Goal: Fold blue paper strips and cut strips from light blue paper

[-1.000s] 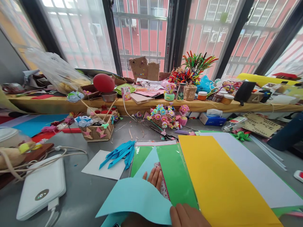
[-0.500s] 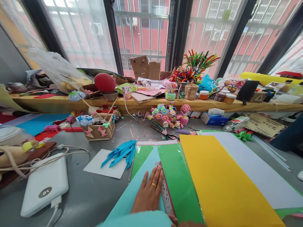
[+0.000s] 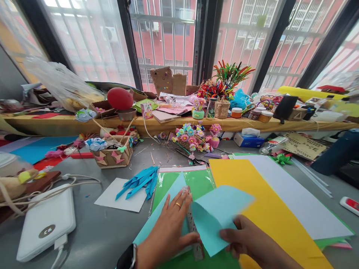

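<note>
My left hand (image 3: 168,228), with a ring and a dark wristwatch (image 3: 127,257), lies with its fingers stretched out. Its fingertips and thumb press on a narrow patterned ruler (image 3: 191,213). Under that hand is a sheet of light blue paper (image 3: 153,224), resting on a green pack in clear film (image 3: 200,183). To the right of the ruler, my right hand (image 3: 244,237) pinches a light blue paper piece (image 3: 218,209) between thumb and fingers. This piece is lifted and curled, its far corner blurred, over the green pack and the yellow sheet.
Folded blue paper strips (image 3: 140,183) lie on a white square sheet (image 3: 109,200). On the left are a white power bank (image 3: 47,224) with cables and a decorated cardboard box (image 3: 113,157). Yellow sheets (image 3: 252,190) and white sheets (image 3: 303,209) lie right. Crafts crowd the window ledge (image 3: 168,126).
My right hand has come up into view, holding a light blue paper piece raised to the right of the ruler. My left hand's thumb has spread out onto the ruler. The view has shifted slightly.
</note>
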Motion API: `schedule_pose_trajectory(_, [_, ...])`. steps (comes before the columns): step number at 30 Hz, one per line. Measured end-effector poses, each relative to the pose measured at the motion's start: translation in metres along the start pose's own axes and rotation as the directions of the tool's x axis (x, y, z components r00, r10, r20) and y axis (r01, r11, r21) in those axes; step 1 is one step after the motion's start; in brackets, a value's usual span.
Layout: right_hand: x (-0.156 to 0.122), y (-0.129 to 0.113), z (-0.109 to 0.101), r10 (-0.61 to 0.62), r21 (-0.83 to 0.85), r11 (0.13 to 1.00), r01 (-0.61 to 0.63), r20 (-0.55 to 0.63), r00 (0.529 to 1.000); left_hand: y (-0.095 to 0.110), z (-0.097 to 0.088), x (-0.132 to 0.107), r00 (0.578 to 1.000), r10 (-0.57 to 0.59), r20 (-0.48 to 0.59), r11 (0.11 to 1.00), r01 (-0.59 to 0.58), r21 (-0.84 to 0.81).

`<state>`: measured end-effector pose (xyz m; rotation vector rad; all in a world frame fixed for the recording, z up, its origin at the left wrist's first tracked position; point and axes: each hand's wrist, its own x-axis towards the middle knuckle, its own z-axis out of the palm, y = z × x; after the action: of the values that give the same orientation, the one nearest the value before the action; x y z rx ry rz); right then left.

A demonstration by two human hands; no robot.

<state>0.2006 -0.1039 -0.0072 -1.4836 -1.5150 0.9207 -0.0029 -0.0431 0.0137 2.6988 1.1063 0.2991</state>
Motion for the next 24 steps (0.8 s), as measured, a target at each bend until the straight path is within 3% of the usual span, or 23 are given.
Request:
schedule_pose_trajectory(1, [-0.002, 0.001, 0.000, 0.174, 0.171, 0.965, -0.197, 0.140, 0.975, 0.000, -0.005, 0.002, 1.000, 0.002, -0.008, 0.997, -0.002, -0.071])
schedule_pose_trajectory(2, [-0.002, 0.000, -0.002, 0.267, 0.279, 0.900, -0.336, 0.257, 0.929, 0.000, -0.010, 0.003, 1.000, 0.006, -0.014, 0.987, -0.008, -0.158])
schedule_pose_trajectory(3, [-0.002, -0.001, -0.005, 0.331, 0.352, 0.815, -0.460, 0.369, 0.868, -0.001, -0.014, 0.005, 1.000, 0.013, -0.010, 0.967, -0.015, -0.256])
schedule_pose_trajectory(4, [-0.001, -0.003, -0.009, 0.348, 0.381, 0.772, -0.509, 0.418, 0.839, -0.001, -0.017, 0.006, 1.000, 0.007, -0.008, 0.934, -0.009, -0.358])
schedule_pose_trajectory(6, [0.002, -0.008, -0.015, 0.336, 0.391, 0.768, -0.508, 0.430, 0.838, 0.000, -0.020, 0.008, 0.999, -0.043, 0.023, 0.826, 0.048, -0.561])
schedule_pose_trajectory(9, [0.004, -0.013, -0.018, 0.286, 0.380, 0.806, -0.453, 0.421, 0.861, 0.004, -0.017, 0.011, 0.978, -0.155, 0.137, 0.593, 0.203, -0.779])
schedule_pose_trajectory(12, [0.002, -0.011, -0.015, 0.236, 0.385, 0.829, -0.406, 0.416, 0.878, 0.007, -0.008, 0.014, 0.942, -0.221, 0.255, 0.380, 0.323, -0.867])
schedule_pose_trajectory(14, [0.001, -0.007, -0.011, 0.213, 0.382, 0.843, -0.378, 0.407, 0.888, 0.008, -0.003, 0.015, 0.918, -0.254, 0.304, 0.299, 0.374, -0.878])
schedule_pose_trajectory(17, [0.001, -0.002, -0.008, 0.195, 0.383, 0.854, -0.352, 0.391, 0.899, 0.006, 0.000, 0.015, 0.899, -0.294, 0.324, 0.281, 0.405, -0.870])
schedule_pose_trajectory(20, [0.002, 0.002, -0.006, 0.174, 0.400, 0.857, -0.324, 0.367, 0.914, 0.002, -0.006, 0.013, 0.898, -0.326, 0.296, 0.342, 0.404, -0.848])
schedule_pose_trajectory(24, [0.002, 0.008, -0.001, 0.192, 0.404, 0.856, -0.323, 0.333, 0.923, -0.008, -0.035, 0.005, 0.873, -0.372, 0.315, 0.452, 0.467, -0.760])
